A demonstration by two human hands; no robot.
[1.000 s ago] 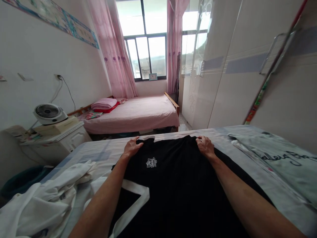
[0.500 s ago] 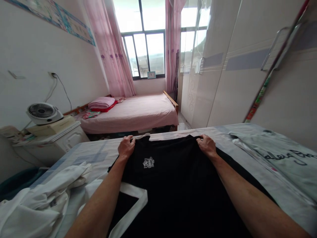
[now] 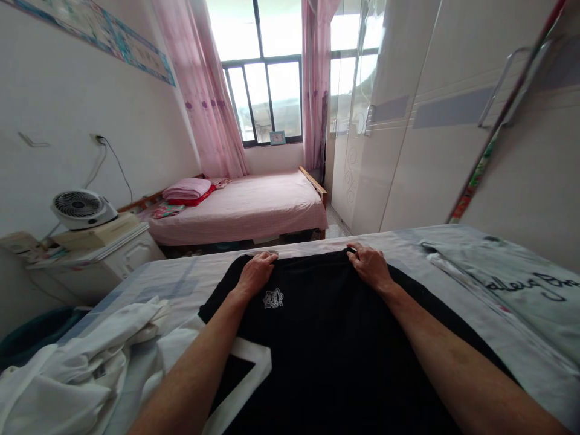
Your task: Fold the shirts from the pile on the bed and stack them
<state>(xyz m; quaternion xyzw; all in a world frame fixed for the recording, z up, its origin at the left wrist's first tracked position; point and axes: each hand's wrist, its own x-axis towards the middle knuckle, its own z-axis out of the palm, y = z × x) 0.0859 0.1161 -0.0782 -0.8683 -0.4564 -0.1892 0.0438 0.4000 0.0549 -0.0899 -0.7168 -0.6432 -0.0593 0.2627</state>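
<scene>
A black T-shirt (image 3: 317,326) lies spread on the near bed, its top edge away from me. It has a small white print on the chest and a white band bent at an angle at its lower left. My left hand (image 3: 256,275) is closed on the top edge, above and left of the print. Farther right along that edge, my right hand (image 3: 369,266) pinches the cloth between thumb and fingers. The fingertips of both hands are partly hidden. The shirt's lower end runs out of view.
Crumpled white clothes (image 3: 77,374) lie at the left on the bed sheet (image 3: 167,278). A pale green garment with black lettering (image 3: 521,284) lies flat at the right. Beyond are a pink bed (image 3: 254,199), a fan (image 3: 81,208) on a cabinet, and a wardrobe (image 3: 408,121).
Both hands have moved inward along the shirt's top edge, closer together. The black cloth at the left shoulder now lies spread outside my left hand.
</scene>
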